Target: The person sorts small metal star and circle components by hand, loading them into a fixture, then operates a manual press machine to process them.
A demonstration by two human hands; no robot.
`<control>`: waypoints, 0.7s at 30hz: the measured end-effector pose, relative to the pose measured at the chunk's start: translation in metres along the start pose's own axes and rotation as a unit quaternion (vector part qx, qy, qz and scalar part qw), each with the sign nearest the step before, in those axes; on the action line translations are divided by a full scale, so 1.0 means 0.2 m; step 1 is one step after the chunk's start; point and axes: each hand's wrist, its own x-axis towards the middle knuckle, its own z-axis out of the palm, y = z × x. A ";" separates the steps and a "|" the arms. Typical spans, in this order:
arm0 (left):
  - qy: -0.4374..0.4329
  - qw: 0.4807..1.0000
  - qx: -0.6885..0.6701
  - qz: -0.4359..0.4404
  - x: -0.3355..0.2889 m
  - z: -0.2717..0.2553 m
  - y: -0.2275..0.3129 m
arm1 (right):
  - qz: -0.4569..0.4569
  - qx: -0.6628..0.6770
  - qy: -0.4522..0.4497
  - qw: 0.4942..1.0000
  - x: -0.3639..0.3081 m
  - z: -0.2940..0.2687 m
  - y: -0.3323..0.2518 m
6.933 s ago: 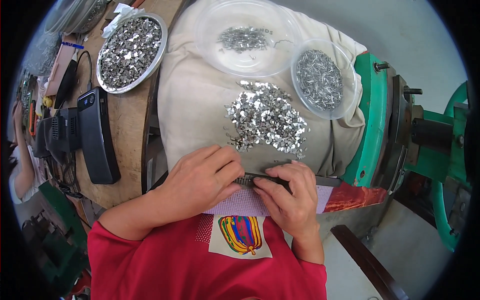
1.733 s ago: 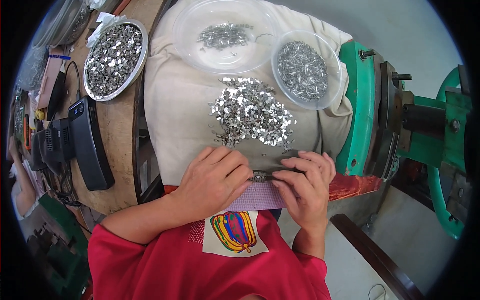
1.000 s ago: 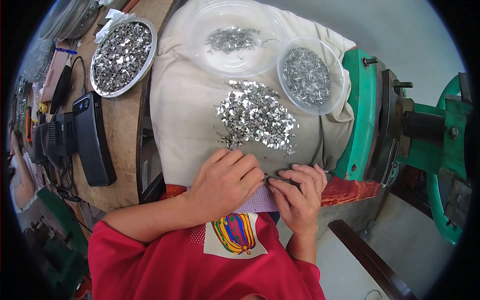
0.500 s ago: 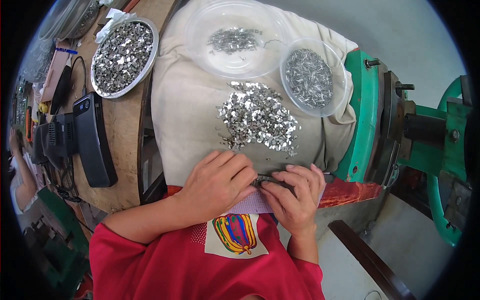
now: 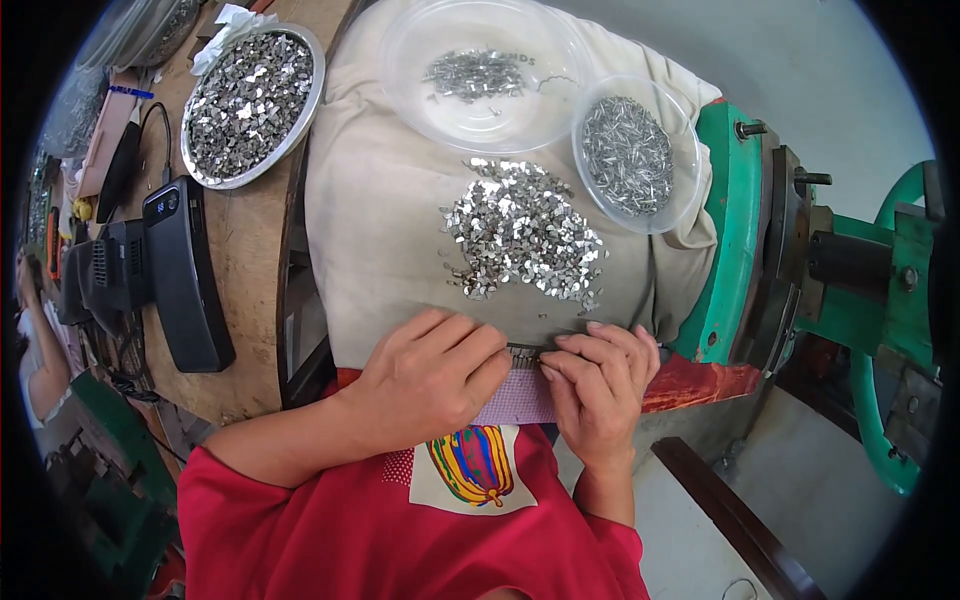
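Observation:
A dark, narrow metal strip (image 5: 524,355) with small pieces in a row along it lies at the near edge of the beige cloth. My left hand (image 5: 435,372) is closed with its fingers curled over the left part of the strip, hiding it. At the right part, my right hand (image 5: 600,385) has bent fingers and a thumb pressed on the strip; any tiny piece under the fingertips cannot be made out. Just beyond both hands, a loose heap of shiny flat metal bits (image 5: 522,232) is spread on the cloth.
Beyond the heap stand a wide clear plastic bowl (image 5: 425,118) and a smaller tub of short metal pins (image 5: 628,155). A metal dish (image 5: 318,88) of flat bits sits on the wooden bench (image 5: 245,290) at left, near a black power bank (image 5: 187,280). Green machinery (image 5: 715,250) borders the right.
My right hand has shifted slightly right, away from the left hand. More of the strip and its row of pieces now shows between them. The view has shifted a little.

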 end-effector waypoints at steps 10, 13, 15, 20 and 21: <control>0.004 0.998 -0.048 -0.051 0.01 0.00 0.00 | -0.019 -0.007 0.006 1.000 -0.01 0.02 -0.02; -0.032 0.996 -0.060 -0.065 -0.01 -0.04 -0.01 | -0.017 -0.009 0.011 1.000 -0.01 0.00 -0.01; -0.031 0.995 -0.053 -0.076 -0.02 -0.07 -0.02 | -0.018 -0.014 0.012 1.000 0.01 0.00 -0.02; -0.034 0.993 -0.040 -0.103 -0.05 -0.14 -0.04 | -0.044 -0.028 -0.006 0.999 0.02 0.01 -0.03; -0.032 0.993 -0.036 -0.107 -0.06 -0.15 -0.04 | -0.050 -0.035 -0.007 0.998 0.02 0.01 -0.03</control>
